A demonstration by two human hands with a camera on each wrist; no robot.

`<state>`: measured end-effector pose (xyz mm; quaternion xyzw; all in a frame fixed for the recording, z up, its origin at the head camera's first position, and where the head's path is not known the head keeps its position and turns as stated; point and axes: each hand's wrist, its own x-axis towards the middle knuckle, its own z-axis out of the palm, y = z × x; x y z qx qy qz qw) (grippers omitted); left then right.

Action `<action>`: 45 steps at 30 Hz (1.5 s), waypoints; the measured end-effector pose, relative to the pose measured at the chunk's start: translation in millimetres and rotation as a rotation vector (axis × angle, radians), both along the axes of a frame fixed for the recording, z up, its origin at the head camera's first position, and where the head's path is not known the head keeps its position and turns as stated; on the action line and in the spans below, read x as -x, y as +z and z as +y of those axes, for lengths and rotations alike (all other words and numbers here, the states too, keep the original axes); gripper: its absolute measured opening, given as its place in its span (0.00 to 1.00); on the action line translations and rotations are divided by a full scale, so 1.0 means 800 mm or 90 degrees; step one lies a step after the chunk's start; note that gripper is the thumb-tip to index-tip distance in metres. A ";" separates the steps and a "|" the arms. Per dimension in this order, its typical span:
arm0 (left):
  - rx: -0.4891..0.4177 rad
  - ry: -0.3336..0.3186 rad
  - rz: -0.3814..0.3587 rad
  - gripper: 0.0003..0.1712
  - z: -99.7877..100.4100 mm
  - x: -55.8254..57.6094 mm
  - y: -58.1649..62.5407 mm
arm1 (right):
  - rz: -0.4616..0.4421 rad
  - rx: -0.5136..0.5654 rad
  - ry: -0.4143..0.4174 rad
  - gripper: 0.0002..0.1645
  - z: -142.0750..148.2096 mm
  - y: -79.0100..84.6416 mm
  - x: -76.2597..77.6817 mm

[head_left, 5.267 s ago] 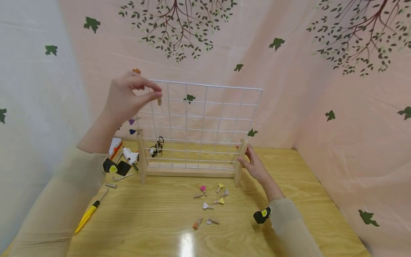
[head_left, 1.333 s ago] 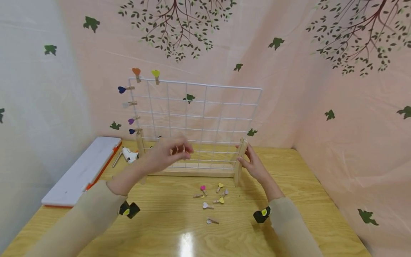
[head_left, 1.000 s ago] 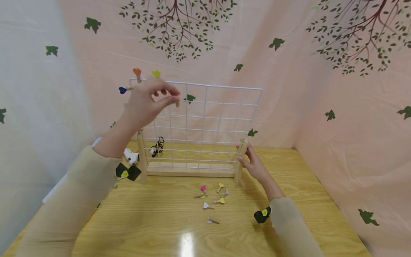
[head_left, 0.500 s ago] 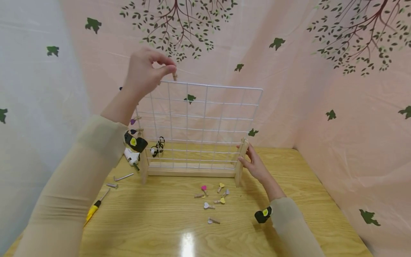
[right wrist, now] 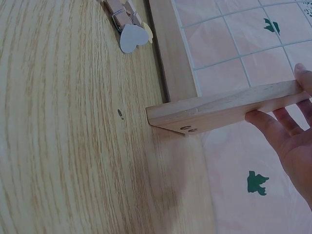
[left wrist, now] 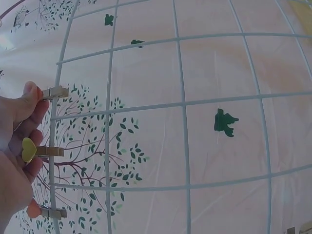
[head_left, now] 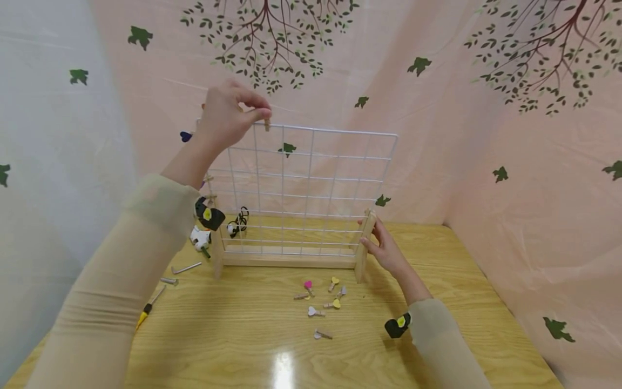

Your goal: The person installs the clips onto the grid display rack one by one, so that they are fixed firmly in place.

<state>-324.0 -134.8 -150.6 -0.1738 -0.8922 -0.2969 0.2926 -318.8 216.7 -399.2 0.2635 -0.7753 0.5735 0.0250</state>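
My left hand pinches a small wooden clothespin at the top wire of a white wire grid panel. In the left wrist view, this clothespin straddles the edge wire, its orange heart partly covered by the thumb. Beside it on the same wire sit a yellow-heart clothespin and another orange-heart clothespin. My right hand grips the right wooden post of the stand; the right wrist view shows thumb and fingers around this post.
Several heart clothespins lie on the wooden table before the stand. At the left are a glue gun, a hex key, a bolt and a yellow-handled screwdriver. A black cable lies behind the grid.
My left hand has risen from low before the grid to its top wire, bringing the orange-heart clothespin, now lowered over the wire. The right hand stays on the post.
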 end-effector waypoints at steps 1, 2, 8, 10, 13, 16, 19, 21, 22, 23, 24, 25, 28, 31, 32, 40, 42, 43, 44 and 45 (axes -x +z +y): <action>0.003 -0.002 0.000 0.14 0.000 0.001 0.000 | -0.001 0.000 0.001 0.37 0.000 0.000 0.000; 0.006 -0.003 0.000 0.15 0.000 0.001 0.000 | -0.001 0.000 0.001 0.37 0.000 0.000 0.000; 0.006 -0.020 0.023 0.20 -0.004 -0.004 -0.001 | -0.004 0.002 -0.001 0.37 0.000 -0.001 0.001; -0.007 -0.029 0.047 0.22 -0.009 -0.010 -0.002 | -0.007 0.001 0.000 0.37 0.000 -0.001 0.001; -0.022 -0.027 0.097 0.23 -0.020 -0.024 -0.005 | -0.010 -0.001 0.000 0.37 0.001 -0.002 0.002; -0.026 -0.014 0.154 0.24 -0.035 -0.038 -0.014 | -0.014 -0.008 -0.006 0.36 0.000 -0.002 0.003; -0.041 0.002 0.182 0.25 -0.052 -0.053 -0.028 | -0.015 -0.009 -0.009 0.37 -0.001 -0.003 0.003; -0.062 0.011 0.186 0.25 -0.064 -0.061 -0.040 | -0.015 -0.009 -0.010 0.37 -0.001 -0.003 0.003; -0.077 0.017 0.184 0.26 -0.071 -0.064 -0.047 | -0.013 -0.006 -0.009 0.38 -0.001 -0.003 0.003; -0.091 0.024 0.178 0.27 -0.077 -0.067 -0.055 | -0.012 -0.007 -0.009 0.38 -0.001 -0.003 0.003; -0.104 0.034 0.167 0.27 -0.084 -0.069 -0.063 | -0.011 -0.006 -0.009 0.38 -0.001 -0.002 0.003; -0.117 0.044 0.154 0.28 -0.090 -0.071 -0.072 | -0.009 -0.006 -0.009 0.38 -0.001 -0.002 0.003; -0.140 0.070 0.109 0.30 -0.110 -0.073 -0.102 | -0.003 -0.006 -0.009 0.38 -0.002 -0.001 0.002; -0.146 0.084 0.067 0.31 -0.124 -0.075 -0.134 | 0.000 -0.006 -0.010 0.39 -0.002 0.001 0.002; -0.145 0.088 0.056 0.32 -0.128 -0.075 -0.145 | 0.000 -0.006 -0.010 0.39 -0.002 0.001 0.002; -0.155 0.087 -0.032 0.33 -0.138 -0.066 -0.239 | -0.006 -0.009 -0.010 0.39 -0.002 0.004 -0.002; -0.161 0.073 -0.067 0.33 -0.137 -0.062 -0.260 | -0.006 -0.011 -0.012 0.39 -0.001 0.003 -0.002; -0.160 0.070 -0.084 0.34 -0.136 -0.059 -0.270 | -0.006 -0.011 -0.013 0.39 -0.001 0.003 -0.002; -0.157 0.063 -0.097 0.35 -0.135 -0.057 -0.280 | -0.005 -0.010 -0.013 0.39 -0.001 0.002 -0.002; -0.158 0.054 -0.106 0.35 -0.134 -0.054 -0.288 | -0.005 -0.008 -0.013 0.39 -0.001 0.002 -0.002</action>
